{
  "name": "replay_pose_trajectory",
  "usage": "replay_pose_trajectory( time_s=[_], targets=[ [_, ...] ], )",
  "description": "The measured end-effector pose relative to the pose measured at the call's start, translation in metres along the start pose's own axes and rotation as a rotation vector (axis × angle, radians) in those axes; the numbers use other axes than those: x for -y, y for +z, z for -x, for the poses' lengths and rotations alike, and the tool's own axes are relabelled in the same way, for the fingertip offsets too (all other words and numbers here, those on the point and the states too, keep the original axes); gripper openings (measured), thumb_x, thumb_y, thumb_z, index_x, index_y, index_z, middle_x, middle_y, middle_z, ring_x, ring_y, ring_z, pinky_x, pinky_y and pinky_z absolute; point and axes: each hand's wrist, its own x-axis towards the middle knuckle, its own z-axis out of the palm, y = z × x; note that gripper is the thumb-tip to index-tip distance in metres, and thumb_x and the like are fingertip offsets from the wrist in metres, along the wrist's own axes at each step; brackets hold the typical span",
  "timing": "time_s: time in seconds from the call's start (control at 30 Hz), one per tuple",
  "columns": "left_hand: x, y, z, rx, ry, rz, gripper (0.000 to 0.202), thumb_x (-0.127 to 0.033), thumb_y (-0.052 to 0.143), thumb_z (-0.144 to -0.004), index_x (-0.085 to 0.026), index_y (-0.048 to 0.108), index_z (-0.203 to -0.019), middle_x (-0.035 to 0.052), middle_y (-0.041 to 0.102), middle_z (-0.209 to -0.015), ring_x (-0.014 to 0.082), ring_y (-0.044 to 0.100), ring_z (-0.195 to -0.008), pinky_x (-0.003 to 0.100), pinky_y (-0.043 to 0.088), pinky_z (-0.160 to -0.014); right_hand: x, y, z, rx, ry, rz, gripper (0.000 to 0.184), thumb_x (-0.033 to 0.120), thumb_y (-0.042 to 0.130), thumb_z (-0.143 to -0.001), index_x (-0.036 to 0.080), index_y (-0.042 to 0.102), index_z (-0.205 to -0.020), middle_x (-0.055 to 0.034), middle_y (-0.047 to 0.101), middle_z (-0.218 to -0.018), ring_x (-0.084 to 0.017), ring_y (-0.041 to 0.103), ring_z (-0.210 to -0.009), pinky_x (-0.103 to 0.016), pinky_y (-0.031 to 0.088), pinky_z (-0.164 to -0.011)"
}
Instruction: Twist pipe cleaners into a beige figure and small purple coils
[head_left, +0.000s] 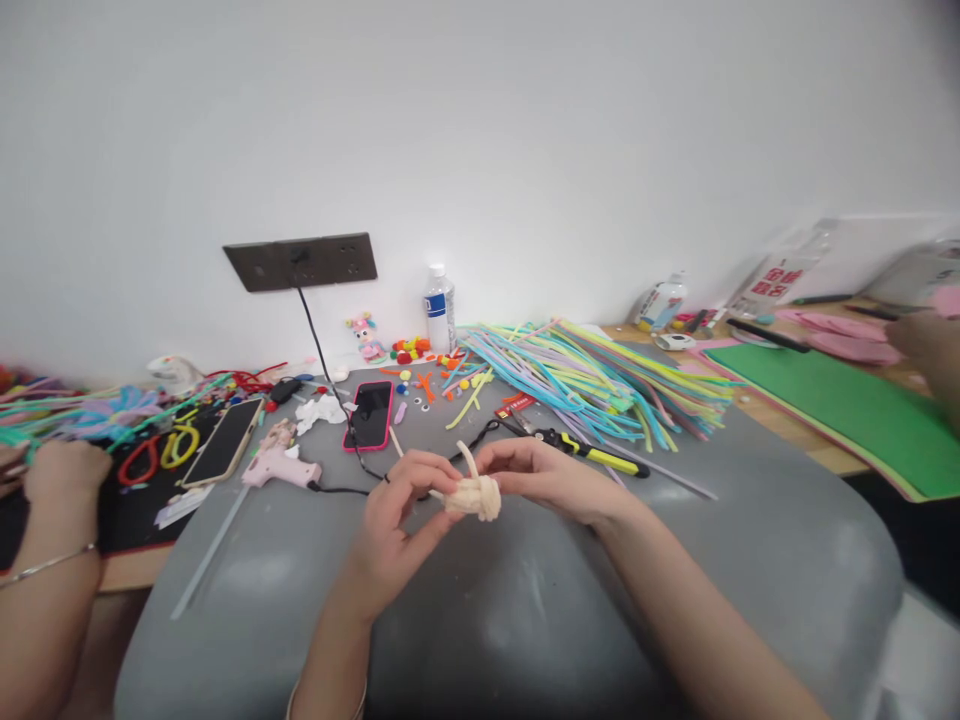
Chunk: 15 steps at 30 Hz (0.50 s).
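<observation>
Cream fuzzy coil (477,497), pinched by the left hand (401,515) and right hand (544,480) above the worktop (517,620), roughly midway between its side edges, looks light, soft and squashable, best held by its wound body rather than the protruding strand (468,460).

Soft, even light — faint glare on the grey table (780,570) — with edges stretched and blurred.

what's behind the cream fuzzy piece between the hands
Beyond the cream fuzzy piece, a thin black cable crosses the smooth grey tabletop; anything directly behind the piece is covered.
</observation>
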Motion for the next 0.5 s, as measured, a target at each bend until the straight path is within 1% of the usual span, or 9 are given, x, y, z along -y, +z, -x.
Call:
replay_pose_trajectory(
  time_s=[0.13, 0.3, 0.37, 0.43, 0.5],
  targets=[
    [0.006, 0.002, 0.003, -0.072, -0.023, 0.016, 0.021, -0.008, 0.062, -0.088, -0.024, 0.061, -0.102, 0.0046, 0.058, -0.105, 0.0165, 0.058, -0.102, 0.028, 0.051, -0.089, -0.012, 0.008, 0.001, -0.104, -0.078, 0.059, 0.024, 0.031, 0.076, -0.08, 0.015, 0.068, -0.096, -0.0033, 0.068, -0.09, -0.015, 0.062, -0.079, -0.026, 0.045, -0.074],
    [0.007, 0.004, 0.004, -0.105, -0.015, 0.021, 0.022, -0.008, 0.063, -0.088, -0.024, 0.063, -0.103, 0.0047, 0.058, -0.106, 0.017, 0.058, -0.106, 0.029, 0.051, -0.092, -0.03, 0.023, -0.002, -0.269, -0.234, 0.17, 0.019, 0.02, 0.077, -0.074, 0.017, 0.067, -0.091, 0.0004, 0.065, -0.084, -0.013, 0.057, -0.076, -0.024, 0.042, -0.072],
    [0.006, 0.005, 0.005, -0.113, -0.014, 0.02, 0.02, -0.009, 0.063, -0.088, -0.024, 0.063, -0.102, 0.0051, 0.059, -0.106, 0.0174, 0.059, -0.106, 0.029, 0.051, -0.091, -0.033, 0.028, -0.004, -0.331, -0.262, 0.174, 0.015, 0.019, 0.076, -0.074, 0.017, 0.067, -0.086, 0.0015, 0.064, -0.079, -0.012, 0.056, -0.071, -0.023, 0.042, -0.067],
    [0.006, 0.005, 0.005, -0.123, -0.012, 0.02, 0.02, -0.01, 0.063, -0.088, -0.024, 0.064, -0.102, 0.0054, 0.06, -0.106, 0.0175, 0.06, -0.105, 0.029, 0.052, -0.09, -0.034, 0.031, -0.007, -0.382, -0.269, 0.177, 0.011, 0.022, 0.075, -0.075, 0.017, 0.067, -0.08, 0.0012, 0.065, -0.074, -0.012, 0.057, -0.068, -0.023, 0.042, -0.064],
    [0.006, 0.004, 0.006, -0.135, -0.011, 0.011, 0.02, -0.01, 0.064, -0.088, -0.024, 0.065, -0.101, 0.0056, 0.062, -0.106, 0.0175, 0.061, -0.102, 0.029, 0.052, -0.089, -0.031, 0.031, -0.007, -0.415, -0.272, 0.173, 0.013, 0.027, 0.076, -0.076, 0.017, 0.068, -0.076, -0.0003, 0.067, -0.072, -0.013, 0.06, -0.066, -0.024, 0.045, -0.063]
  ],
)
